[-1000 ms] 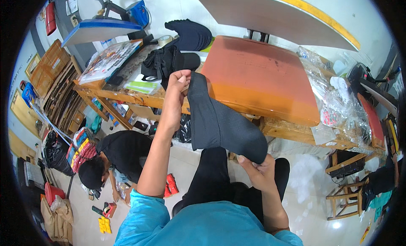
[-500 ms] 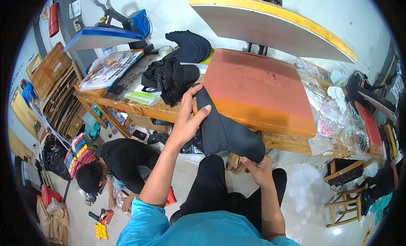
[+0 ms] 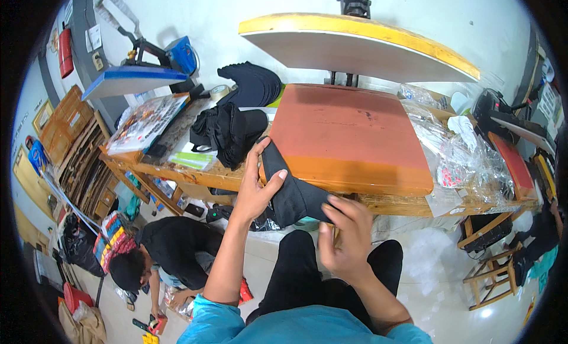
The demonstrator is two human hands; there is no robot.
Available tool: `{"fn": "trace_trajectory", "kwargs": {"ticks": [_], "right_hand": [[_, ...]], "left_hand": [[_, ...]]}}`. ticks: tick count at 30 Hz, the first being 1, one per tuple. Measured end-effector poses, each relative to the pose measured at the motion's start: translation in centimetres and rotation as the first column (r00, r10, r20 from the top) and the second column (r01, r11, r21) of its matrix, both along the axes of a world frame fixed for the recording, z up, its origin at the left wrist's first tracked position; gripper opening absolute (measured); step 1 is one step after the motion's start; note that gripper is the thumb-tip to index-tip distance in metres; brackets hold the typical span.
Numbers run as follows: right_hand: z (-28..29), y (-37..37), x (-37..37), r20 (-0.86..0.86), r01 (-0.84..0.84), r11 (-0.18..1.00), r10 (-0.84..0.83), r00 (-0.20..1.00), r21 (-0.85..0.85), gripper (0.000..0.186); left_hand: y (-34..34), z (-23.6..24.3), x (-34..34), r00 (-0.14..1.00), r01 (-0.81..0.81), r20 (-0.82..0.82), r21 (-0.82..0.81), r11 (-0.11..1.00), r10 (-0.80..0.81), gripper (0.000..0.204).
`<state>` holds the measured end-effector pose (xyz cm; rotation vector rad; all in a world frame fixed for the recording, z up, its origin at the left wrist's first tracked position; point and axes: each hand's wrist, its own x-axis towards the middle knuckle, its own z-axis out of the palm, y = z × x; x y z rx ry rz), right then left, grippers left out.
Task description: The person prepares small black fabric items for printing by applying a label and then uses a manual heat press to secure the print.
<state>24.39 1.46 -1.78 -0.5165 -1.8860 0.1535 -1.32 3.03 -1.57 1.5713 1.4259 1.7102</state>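
Observation:
My left hand (image 3: 255, 193) grips a black curved fabric piece (image 3: 294, 200) near its upper left end, with the thumb on top and the fingers behind. The piece hangs in front of the near left corner of a heat press's reddish lower plate (image 3: 349, 134). At the other end of the fabric is my right hand (image 3: 348, 240), slightly blurred, its thumb apart from its fingers. The fingertips overlap the fabric's edge; whether they touch it is unclear. To the left lie a heap of black fabric (image 3: 222, 131) and, behind it, a fanned stack of similar black pieces (image 3: 251, 83).
The press's yellow-edged upper plate (image 3: 355, 45) is raised over the lower one. Clear plastic bags (image 3: 473, 160) lie to its right, tape (image 3: 219, 93) to its left. A crouching person in black (image 3: 177, 249) works on the floor at left. A wooden stool (image 3: 491, 279) stands at right.
My right hand has let go of the fabric's lower end and moved up and left, its fingers now spread. The fabric's wide end no longer extends to the right. My view has shifted slightly.

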Motion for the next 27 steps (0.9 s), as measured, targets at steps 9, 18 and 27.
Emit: {"fn": "trace_trajectory", "kwargs": {"ticks": [9, 18, 27], "right_hand": [[4.7, 3.5, -5.8, 0.454, -0.022, 0.998, -0.006, 0.891, 0.058, 0.055], [5.0, 3.8, -6.5, 0.477, -0.005, 0.994, -0.048, 0.878, 0.110, 0.052], [5.0, 4.1, -6.7, 0.507, 0.009, 0.988, -0.086, 0.858, 0.153, 0.050]], "left_hand": [[0.2, 0.2, -0.7, 0.994, 0.022, -0.108, -0.002, 1.000, -0.022, 0.089], [0.0, -1.2, 0.9, 0.999, 0.009, 0.043, 0.184, 0.983, -0.017, 0.092], [0.1, -2.0, 1.4, 0.997, -0.073, 0.055, 0.202, 0.977, 0.063, 0.053]]}}
